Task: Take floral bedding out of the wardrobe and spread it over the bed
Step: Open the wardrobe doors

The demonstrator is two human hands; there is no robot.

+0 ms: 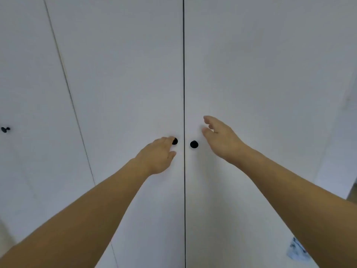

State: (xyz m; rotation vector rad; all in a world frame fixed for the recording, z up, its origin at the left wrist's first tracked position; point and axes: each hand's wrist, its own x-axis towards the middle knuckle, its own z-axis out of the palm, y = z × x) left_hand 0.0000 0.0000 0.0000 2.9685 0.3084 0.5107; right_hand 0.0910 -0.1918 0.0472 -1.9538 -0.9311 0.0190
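We face closed wardrobe doors [251, 74], thin seam between. Left hand [157, 155] fingers curl onto left knob [175, 141]. Right hand [220, 136] loose, released, just right of right knob [194, 144]. Bedding unseen.

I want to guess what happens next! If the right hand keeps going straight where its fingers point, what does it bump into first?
Most likely the flat white right wardrobe door, above the round black right knob. The right hand points past that knob, not at it. Depth is hard to judge.
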